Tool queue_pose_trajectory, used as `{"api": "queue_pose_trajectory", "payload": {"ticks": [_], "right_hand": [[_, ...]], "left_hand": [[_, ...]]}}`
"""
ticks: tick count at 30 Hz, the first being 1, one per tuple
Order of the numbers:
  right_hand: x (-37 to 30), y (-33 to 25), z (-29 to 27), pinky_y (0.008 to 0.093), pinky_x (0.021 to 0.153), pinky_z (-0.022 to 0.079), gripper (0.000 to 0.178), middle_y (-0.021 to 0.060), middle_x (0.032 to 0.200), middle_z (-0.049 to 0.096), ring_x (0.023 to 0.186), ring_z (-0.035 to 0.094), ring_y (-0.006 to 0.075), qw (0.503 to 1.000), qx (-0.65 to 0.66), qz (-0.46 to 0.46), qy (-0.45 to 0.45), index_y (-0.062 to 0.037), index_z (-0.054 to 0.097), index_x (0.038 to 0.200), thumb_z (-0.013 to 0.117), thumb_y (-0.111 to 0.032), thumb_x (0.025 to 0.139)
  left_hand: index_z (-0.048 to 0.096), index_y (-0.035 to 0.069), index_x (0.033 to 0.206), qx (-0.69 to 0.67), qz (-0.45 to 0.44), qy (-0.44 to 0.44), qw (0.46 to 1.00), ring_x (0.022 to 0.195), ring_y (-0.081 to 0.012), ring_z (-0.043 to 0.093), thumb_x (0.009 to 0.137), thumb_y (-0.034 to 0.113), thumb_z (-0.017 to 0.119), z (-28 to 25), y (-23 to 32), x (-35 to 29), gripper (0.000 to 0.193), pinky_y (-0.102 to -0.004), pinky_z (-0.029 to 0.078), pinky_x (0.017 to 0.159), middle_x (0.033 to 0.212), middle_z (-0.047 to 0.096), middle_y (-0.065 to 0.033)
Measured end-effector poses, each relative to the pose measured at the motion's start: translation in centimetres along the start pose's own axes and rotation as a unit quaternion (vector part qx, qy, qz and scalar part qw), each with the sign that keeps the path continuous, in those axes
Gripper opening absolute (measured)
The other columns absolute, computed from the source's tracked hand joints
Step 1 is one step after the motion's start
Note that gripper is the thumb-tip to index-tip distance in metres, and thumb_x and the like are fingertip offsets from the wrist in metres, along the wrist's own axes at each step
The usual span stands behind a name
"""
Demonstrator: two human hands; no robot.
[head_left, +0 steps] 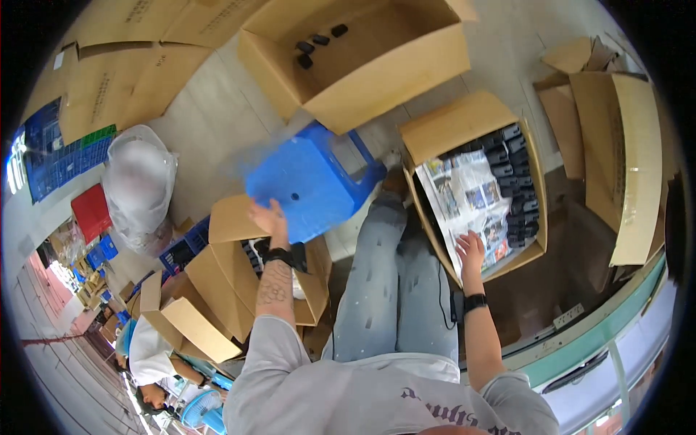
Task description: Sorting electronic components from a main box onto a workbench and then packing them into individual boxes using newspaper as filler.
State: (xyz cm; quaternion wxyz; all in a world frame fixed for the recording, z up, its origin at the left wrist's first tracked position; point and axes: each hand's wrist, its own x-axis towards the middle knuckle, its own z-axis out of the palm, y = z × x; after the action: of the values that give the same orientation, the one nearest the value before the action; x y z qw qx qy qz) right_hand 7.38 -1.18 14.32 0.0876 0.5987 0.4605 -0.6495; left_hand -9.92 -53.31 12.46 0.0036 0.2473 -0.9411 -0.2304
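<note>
My left hand point(270, 219) reaches over the near left edge of a blue plastic stool point(308, 185), its fingers spread and nothing visible in them. I cannot tell whether it touches the stool. Just beyond that hand, a blurred bluish smear point(254, 156) hangs at the stool's far left side, too blurred to name. Over to the right, my right hand point(471, 250) is at the near edge of a sheet of colourful printed paper point(471, 188), fingers apart. The paper lies in an open cardboard box point(464, 130), beside rows of black plastic parts point(518, 181).
A large open carton point(391, 80) at the far side holds several small black pieces point(304, 47). Open boxes point(210, 290) stand by my left arm, another carton point(616, 159) at far right. A filled clear plastic bag point(138, 188) stands left; a co-worker point(156, 355) is lower left.
</note>
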Motion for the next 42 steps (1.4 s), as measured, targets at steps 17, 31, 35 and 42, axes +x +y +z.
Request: {"api": "queue_pose_trajectory", "payload": {"ticks": [17, 31, 35, 42], "right_hand": [[-10.6, -9.4, -3.0, 0.0274, 0.074, 0.056, 0.033, 0.0079, 0.099, 0.068, 0.090, 0.068, 0.0179, 0.993, -0.095, 0.063, 0.039, -0.0026, 0.057, 0.127, 0.057, -0.021, 0.100], [-17.3, -15.3, -3.6, 0.0334, 0.082, 0.055, 0.046, 0.0102, 0.117, 0.064, 0.105, 0.064, 0.0198, 0.995, 0.007, -0.076, -0.063, -0.0048, 0.049, 0.139, 0.054, -0.032, 0.102], [-22.8, -21.8, 3.0, 0.0496, 0.098, 0.053, 0.065, 0.0203, 0.151, 0.040, 0.131, 0.051, 0.0336, 0.938, 0.007, -0.169, -0.302, -0.0085, 0.022, 0.157, 0.046, -0.039, 0.104], [-31.7, -20.3, 13.4, 0.0544, 0.112, 0.031, 0.085, 0.0148, 0.157, 0.031, 0.146, 0.029, 0.0295, 0.918, -0.150, -0.148, -0.336, -0.0090, 0.024, 0.156, 0.068, -0.041, 0.091]], "left_hand": [[0.064, -0.005, 0.079, -0.038, -0.022, -0.232, 0.972, 0.065, -0.0235, 0.061, 0.083, 0.031, 0.064, 14.3, 18.9, 30.3, 0.036, -0.0395, 0.049, 0.060, 0.075, 0.066, -0.0137], [0.067, -0.006, 0.103, -0.333, -0.165, -0.094, 0.923, 0.079, -0.0166, 0.063, 0.086, 0.014, 0.065, -24.7, 24.5, 0.8, 0.027, -0.0314, 0.050, 0.069, 0.089, 0.069, -0.0082], [0.067, -0.007, 0.112, -0.371, -0.185, -0.080, 0.907, 0.086, -0.0177, 0.066, 0.087, 0.010, 0.065, -30.9, 20.8, -10.7, 0.030, -0.0311, 0.051, 0.075, 0.097, 0.072, -0.0093], [0.068, -0.007, 0.107, -0.264, -0.229, 0.038, 0.936, 0.089, -0.0317, 0.071, 0.084, 0.021, 0.064, -29.4, 12.1, -23.6, 0.036, -0.0388, 0.052, 0.077, 0.096, 0.072, -0.0243]]}}
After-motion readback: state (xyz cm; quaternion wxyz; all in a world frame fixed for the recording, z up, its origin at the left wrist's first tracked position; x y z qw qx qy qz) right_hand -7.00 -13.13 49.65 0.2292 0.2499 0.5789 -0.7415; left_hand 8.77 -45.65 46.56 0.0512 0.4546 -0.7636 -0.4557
